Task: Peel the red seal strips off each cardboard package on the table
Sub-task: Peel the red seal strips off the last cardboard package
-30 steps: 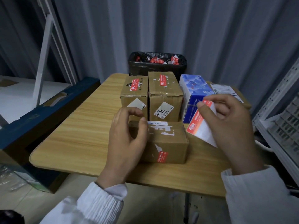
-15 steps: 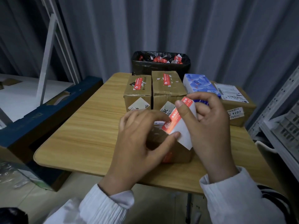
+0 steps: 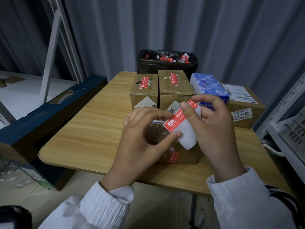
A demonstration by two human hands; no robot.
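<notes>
Red seal strip [image 3: 179,117] on white glossy backing, rectangular, white printed characters too small to read: pinched between thumb and fingers of your right hand [image 3: 214,129]. Your left hand [image 3: 142,142] half closed, thumb and forefinger nipping strip's lower-left corner. Under both hands: brown cardboard package [image 3: 178,154], matte, torn paper residue on top, red strip on front face. Beyond fingertips: two taller taped cartons [image 3: 173,90], red strips on top; label reads "3C". Beyond right hand: carton label "3-2-4202" [image 3: 241,114].
</notes>
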